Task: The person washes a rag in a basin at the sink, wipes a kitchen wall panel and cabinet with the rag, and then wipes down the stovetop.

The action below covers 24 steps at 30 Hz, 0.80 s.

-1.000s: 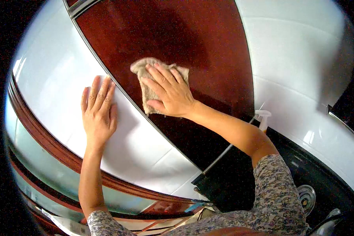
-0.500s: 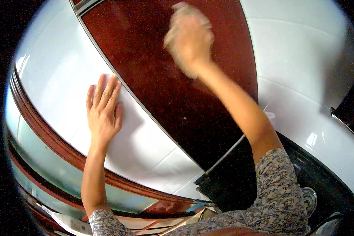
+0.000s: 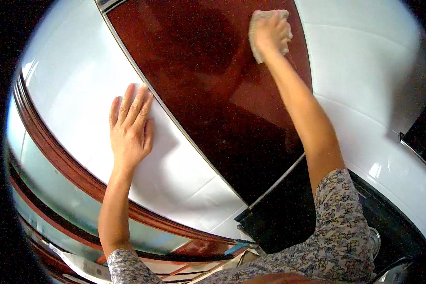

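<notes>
My right hand [image 3: 270, 34] presses a pale, folded cloth [image 3: 283, 18] flat against a glossy dark red panel [image 3: 213, 85], near the panel's upper right edge. Fingers lie over the cloth, and part of it sticks out around them. To the left, my left hand [image 3: 131, 130] rests flat on a white tiled wall [image 3: 85, 113], fingers stretched out. Its fingertips come close to the metal trim [image 3: 173, 122] along the panel's left side.
White tiles [image 3: 359, 71] also line the right side. Below the panel lies a dark surface [image 3: 274, 227]. At lower left runs a brown wooden frame [image 3: 75, 177] with pale glass [image 3: 47, 175]. A small blue object [image 3: 236, 247] is near the bottom middle.
My right hand has swept the cloth to the right across the red panel. My left hand stays flat on the white tiles, with the view slightly shifted.
</notes>
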Each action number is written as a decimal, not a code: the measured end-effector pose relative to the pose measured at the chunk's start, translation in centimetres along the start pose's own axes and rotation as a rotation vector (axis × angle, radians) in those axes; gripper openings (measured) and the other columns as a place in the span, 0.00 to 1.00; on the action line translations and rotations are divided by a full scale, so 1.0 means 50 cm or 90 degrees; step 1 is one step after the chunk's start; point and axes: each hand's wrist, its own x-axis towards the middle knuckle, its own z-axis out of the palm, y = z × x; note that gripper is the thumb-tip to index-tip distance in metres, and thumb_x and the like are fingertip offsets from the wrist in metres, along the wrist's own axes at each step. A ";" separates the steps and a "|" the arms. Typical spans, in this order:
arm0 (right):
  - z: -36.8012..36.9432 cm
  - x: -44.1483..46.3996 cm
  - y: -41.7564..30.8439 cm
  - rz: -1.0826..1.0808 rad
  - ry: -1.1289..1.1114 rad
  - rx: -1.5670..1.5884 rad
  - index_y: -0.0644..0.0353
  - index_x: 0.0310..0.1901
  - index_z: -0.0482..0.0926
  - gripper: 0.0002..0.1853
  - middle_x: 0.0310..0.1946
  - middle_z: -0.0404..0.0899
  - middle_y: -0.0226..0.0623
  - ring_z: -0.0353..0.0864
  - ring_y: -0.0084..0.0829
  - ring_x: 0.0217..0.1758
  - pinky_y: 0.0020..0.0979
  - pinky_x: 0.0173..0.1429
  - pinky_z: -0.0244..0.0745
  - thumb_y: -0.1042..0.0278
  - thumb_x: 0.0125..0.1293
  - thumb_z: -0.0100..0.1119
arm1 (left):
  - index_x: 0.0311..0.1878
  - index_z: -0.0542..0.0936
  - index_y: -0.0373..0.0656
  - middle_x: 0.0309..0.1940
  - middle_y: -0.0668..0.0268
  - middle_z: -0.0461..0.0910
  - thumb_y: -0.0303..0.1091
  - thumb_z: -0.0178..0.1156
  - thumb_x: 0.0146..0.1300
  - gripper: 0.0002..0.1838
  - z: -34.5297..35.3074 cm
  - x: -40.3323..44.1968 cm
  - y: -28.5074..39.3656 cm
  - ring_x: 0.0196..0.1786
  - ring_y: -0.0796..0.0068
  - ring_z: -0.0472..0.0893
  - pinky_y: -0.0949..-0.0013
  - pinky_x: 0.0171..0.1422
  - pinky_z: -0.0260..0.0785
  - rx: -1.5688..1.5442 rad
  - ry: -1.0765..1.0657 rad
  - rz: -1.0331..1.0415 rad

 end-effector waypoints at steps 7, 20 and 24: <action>-0.108 -0.090 -0.142 -0.420 -0.078 0.268 0.51 0.61 0.68 0.29 0.60 0.66 0.48 0.59 0.47 0.67 0.52 0.65 0.55 0.46 0.61 0.53 | 0.64 0.69 0.47 0.68 0.66 0.62 0.31 0.50 0.60 0.26 -0.005 0.002 0.002 0.73 0.63 0.55 0.53 0.76 0.39 0.001 0.004 0.007; -0.001 0.065 -0.047 -0.080 -0.364 0.199 0.59 0.63 0.58 0.23 0.60 0.61 0.50 0.60 0.45 0.66 0.55 0.63 0.58 0.61 0.70 0.40 | 0.64 0.70 0.50 0.69 0.71 0.61 0.29 0.53 0.55 0.29 0.002 -0.006 -0.007 0.74 0.68 0.54 0.55 0.77 0.38 -0.023 0.017 -0.011; -0.021 0.073 -0.004 0.051 -0.339 0.193 0.54 0.68 0.52 0.28 0.67 0.51 0.48 0.51 0.48 0.71 0.52 0.68 0.53 0.58 0.69 0.43 | 0.64 0.70 0.50 0.69 0.72 0.61 0.30 0.53 0.55 0.29 -0.003 -0.002 -0.008 0.74 0.69 0.54 0.56 0.77 0.38 -0.033 0.010 -0.018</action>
